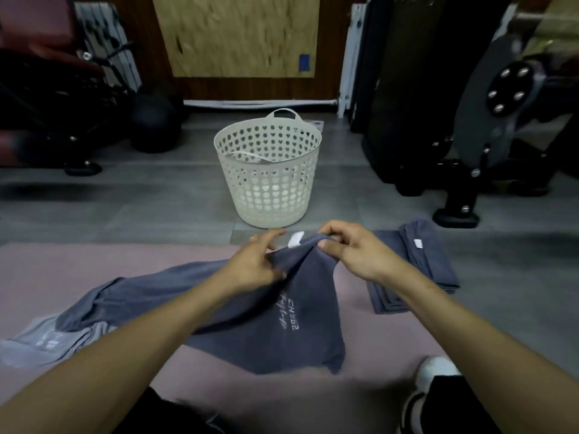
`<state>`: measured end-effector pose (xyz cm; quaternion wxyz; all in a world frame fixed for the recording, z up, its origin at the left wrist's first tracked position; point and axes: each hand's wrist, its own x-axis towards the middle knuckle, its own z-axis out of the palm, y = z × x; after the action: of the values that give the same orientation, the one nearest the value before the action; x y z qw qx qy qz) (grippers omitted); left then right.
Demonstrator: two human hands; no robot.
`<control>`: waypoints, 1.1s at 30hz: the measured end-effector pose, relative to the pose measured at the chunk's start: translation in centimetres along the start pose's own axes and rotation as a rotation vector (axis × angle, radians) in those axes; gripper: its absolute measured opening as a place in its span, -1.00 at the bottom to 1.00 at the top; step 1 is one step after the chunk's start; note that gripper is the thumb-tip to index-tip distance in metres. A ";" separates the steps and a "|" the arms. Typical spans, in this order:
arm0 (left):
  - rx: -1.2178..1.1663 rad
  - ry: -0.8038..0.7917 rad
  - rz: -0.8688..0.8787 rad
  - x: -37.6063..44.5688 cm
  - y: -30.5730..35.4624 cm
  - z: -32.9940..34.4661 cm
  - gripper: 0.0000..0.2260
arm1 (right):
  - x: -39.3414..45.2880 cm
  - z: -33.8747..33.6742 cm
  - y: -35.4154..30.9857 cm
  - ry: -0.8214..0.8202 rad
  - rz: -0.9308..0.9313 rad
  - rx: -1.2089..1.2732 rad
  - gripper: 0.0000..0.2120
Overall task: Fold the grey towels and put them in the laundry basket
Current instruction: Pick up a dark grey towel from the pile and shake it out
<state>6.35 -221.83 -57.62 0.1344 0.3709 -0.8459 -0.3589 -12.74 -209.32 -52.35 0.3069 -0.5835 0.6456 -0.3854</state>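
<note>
The right fingers [326, 242] pinch the far edge of a grey towel [282, 314], thumb under and the rest curled over the cloth just right of its white tag [296, 239]. The left fingers [266, 242] grip the same edge just left of the tag, thumb and forefinger closing on a bunched fold. The two grips sit close together, so the edge is gathered, not spread; the coming move, I judge, turns on sliding the hands apart along that edge toward its corners.

From the fingers the towel falls toward the person, printed side up, and its long axis runs left, trailing across the pink mat [94, 261] to a paler towel [47, 339] at near left. More cloth lies left than right, so the left hand [250, 264] has farther to travel; the right hand [354, 252] is nearer its corner.

Both forearms reach forward from the near corners and converge, wrists level, hands raised a little above the mat.

A folded stack [416, 264] lies on the floor just right of the right hand. The basket [268, 170] stands upright straight beyond the hands, near them, with something pale inside that I cannot make out.
</note>
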 end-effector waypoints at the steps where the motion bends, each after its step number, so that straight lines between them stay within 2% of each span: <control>1: 0.185 -0.055 0.000 1.3 0.2 0.9 -0.33 | -0.5 -0.8 0.3 0.034 -0.002 0.009 -0.92; 4: 0.522 -0.197 -0.169 3.5 1.3 3.1 -0.67 | -1.5 -3.6 1.6 0.238 0.001 0.038 -0.90; 6: 0.527 -0.190 -0.251 4.2 2.8 3.7 -0.80 | -1.7 -5.2 3.0 0.343 0.031 -0.036 -0.91; 8: 0.376 -0.127 -0.211 5.4 4.5 3.6 -0.89 | -2.0 -6.3 4.3 0.357 0.121 -0.113 -0.95; 10: 0.054 -0.082 -0.165 6.1 6.9 3.6 -0.80 | -2.3 -6.8 5.1 0.296 0.192 -0.162 -0.83; 11: -0.101 -0.068 -0.140 6.0 8.3 3.6 -0.76 | -2.5 -6.9 5.2 0.242 0.219 -0.178 -0.70; 13: -0.257 -0.072 -0.070 5.6 10.7 3.7 -0.74 | -2.5 -6.5 5.2 0.135 0.263 -0.170 -0.45; 14: -0.278 -0.091 -0.036 5.5 11.4 3.9 -0.76 | -2.4 -6.2 5.2 0.109 0.261 -0.161 -0.44; 17: -0.310 -0.152 0.021 5.5 11.6 4.3 -0.90 | -1.8 -5.7 5.2 0.192 0.136 -0.275 -0.97; 19: -0.292 -0.142 0.035 5.8 10.4 4.6 -0.90 | -1.3 -5.9 5.2 0.299 0.086 -0.267 -0.86; 22: -0.156 -0.214 0.052 6.0 7.7 5.8 -0.83 | -0.9 -6.6 4.9 0.344 0.029 -0.129 -0.79; 25: 0.067 -0.363 -0.060 5.8 5.5 7.6 -0.95 | -0.7 -6.4 4.8 0.385 0.039 -0.055 -0.79; 27: 0.124 -0.328 -0.117 6.2 4.7 8.1 -0.83 | -0.8 -6.4 5.0 0.442 0.063 -0.065 -0.80; 29: -0.042 -0.226 -0.174 6.6 5.4 7.4 -0.79 | -1.0 -6.9 5.8 0.424 0.128 -0.236 -0.78; 31: -0.210 -0.119 -0.183 6.5 6.8 5.9 -0.83 | -1.4 -7.2 6.4 0.342 0.218 -0.362 -0.60; 33: -0.335 -0.073 -0.145 5.9 8.4 4.2 -0.85 | -1.6 -6.7 6.4 0.218 0.240 -0.263 -0.43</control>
<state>-4.23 -220.02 -54.93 0.1371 0.3902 -0.7496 -0.5168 -21.53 -206.66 -54.47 0.2000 -0.4925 0.7845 -0.3192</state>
